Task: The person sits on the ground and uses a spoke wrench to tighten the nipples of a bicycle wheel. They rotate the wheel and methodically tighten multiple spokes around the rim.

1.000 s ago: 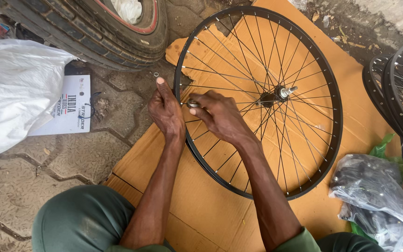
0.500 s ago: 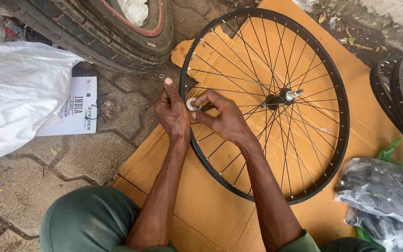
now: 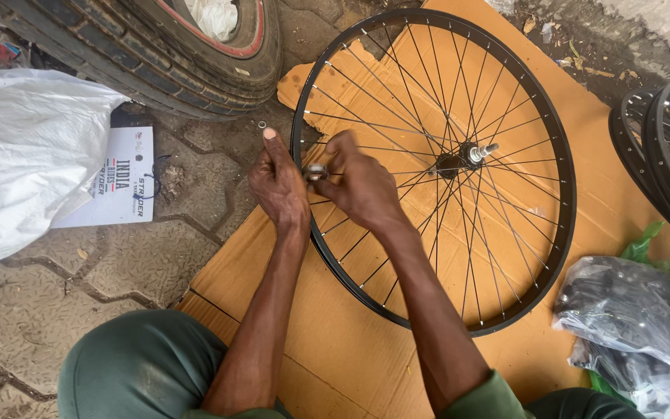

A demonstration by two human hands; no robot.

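Note:
A black spoked bicycle wheel [image 3: 552,147] lies flat on a sheet of brown cardboard [image 3: 350,365], its hub and axle [image 3: 474,154] near the middle. My left hand [image 3: 277,182] rests on the wheel's left rim with one finger stretched out. My right hand [image 3: 358,180] is curled just inside the rim, pinching a small silvery tool [image 3: 316,171] against a spoke. Both hands meet at that same spot on the rim.
A large car tyre [image 3: 157,54] lies at the top left, a white sack [image 3: 25,155] and a printed white card [image 3: 118,186] beside it. More black rims [image 3: 661,155] stand at the right edge above plastic bags of parts [image 3: 622,318]. A small metal ring [image 3: 261,124] lies on the paving.
The view has drifted slightly, so the wheel sits further right in the picture. My hands stay at the same place on the rim, with the right fingers turning a little.

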